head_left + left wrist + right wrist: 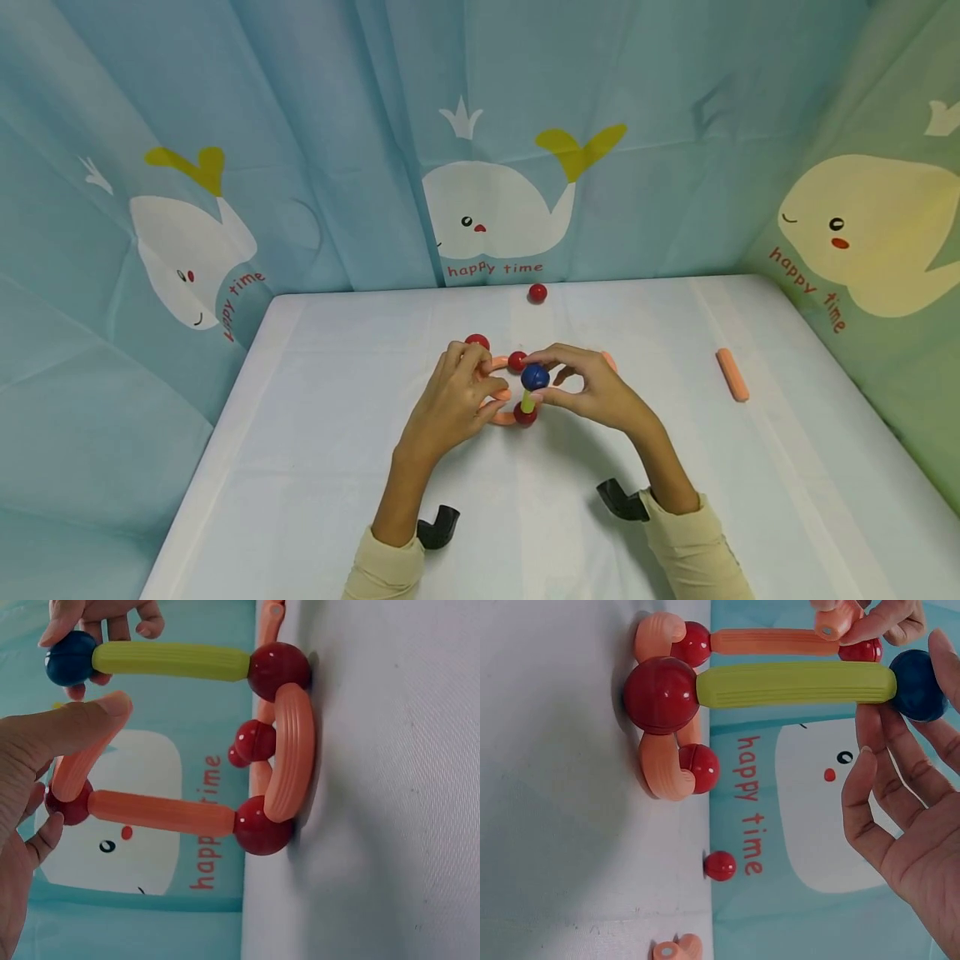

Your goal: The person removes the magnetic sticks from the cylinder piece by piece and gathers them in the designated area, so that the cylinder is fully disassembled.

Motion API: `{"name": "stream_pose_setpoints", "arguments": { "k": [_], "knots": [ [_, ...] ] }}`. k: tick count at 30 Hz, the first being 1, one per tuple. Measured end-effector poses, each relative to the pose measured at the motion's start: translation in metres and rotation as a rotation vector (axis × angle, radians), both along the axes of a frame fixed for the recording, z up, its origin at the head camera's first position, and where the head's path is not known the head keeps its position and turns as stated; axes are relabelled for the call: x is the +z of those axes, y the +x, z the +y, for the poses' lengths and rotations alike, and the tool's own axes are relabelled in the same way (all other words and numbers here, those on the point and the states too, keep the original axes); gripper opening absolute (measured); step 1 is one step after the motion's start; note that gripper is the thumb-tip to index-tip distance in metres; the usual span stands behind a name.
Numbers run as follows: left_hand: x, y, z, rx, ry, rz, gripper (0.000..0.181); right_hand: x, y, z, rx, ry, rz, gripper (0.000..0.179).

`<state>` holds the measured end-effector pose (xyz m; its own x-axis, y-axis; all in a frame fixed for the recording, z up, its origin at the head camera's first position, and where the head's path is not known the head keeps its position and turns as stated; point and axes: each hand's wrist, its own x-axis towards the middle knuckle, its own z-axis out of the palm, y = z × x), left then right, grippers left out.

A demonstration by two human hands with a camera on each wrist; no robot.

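A small toy frame of balls and rods stands on the table between both hands. My left hand (pixel 450 400) pinches an orange rod (pixel 84 759) that angles off a red ball (pixel 69 804) on top of an upright orange rod (pixel 161 812). My right hand (pixel 596 387) holds the blue ball (pixel 921 685) between thumb and fingers. From that ball a yellow-green rod (pixel 795 682) runs down to a red ball (pixel 661 695) at the base. Curved orange rods (pixel 294 750) link the red balls along the tabletop.
A loose red ball (pixel 537 292) lies near the table's back edge. One orange rod (pixel 732 375) lies off to the right, and another orange piece (pixel 609 360) shows partly behind the right hand. Blue curtains (pixel 337 167) with whale prints hang behind the white table (pixel 315 467).
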<state>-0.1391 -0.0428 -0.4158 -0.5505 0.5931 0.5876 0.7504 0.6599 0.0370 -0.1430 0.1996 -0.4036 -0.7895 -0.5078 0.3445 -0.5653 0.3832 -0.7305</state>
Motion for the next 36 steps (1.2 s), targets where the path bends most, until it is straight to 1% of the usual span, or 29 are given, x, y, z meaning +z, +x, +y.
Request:
{"name": "stream_pose_setpoints", "arguments": {
  "k": [8,14,22,27,29,30,32,34,36],
  "knots": [
    [-0.003,-0.001,-0.003,0.008,-0.010,-0.010,0.011,0.000,0.000,0.001,0.009,0.014,-0.028,0.045],
    [-0.004,-0.001,-0.003,0.005,-0.011,-0.013,0.012,0.000,0.002,0.000,0.005,0.021,-0.043,0.046],
    [-0.004,-0.002,-0.005,0.016,-0.017,0.023,0.016,0.000,0.002,0.001,0.001,0.067,-0.079,0.048],
    [-0.003,-0.002,-0.006,0.010,0.020,0.013,0.017,0.003,0.001,0.003,0.009,0.082,-0.091,0.054],
    [-0.003,-0.002,-0.006,0.010,0.068,0.000,0.021,0.005,0.001,0.006,0.002,0.079,-0.082,0.058],
    [-0.002,-0.002,-0.006,0.016,0.109,-0.014,0.022,0.006,0.001,0.008,0.000,0.071,-0.073,0.059],
    [0.000,0.000,-0.004,0.051,0.226,-0.054,0.026,0.009,0.000,0.012,-0.015,0.055,-0.058,0.058],
    [0.002,0.002,-0.002,0.106,0.386,-0.138,0.031,0.014,-0.003,0.016,-0.034,0.031,-0.052,0.051],
    [0.004,0.004,0.000,0.158,0.556,-0.253,0.033,0.020,-0.007,0.017,-0.060,0.015,-0.044,0.042]
  ]
}}
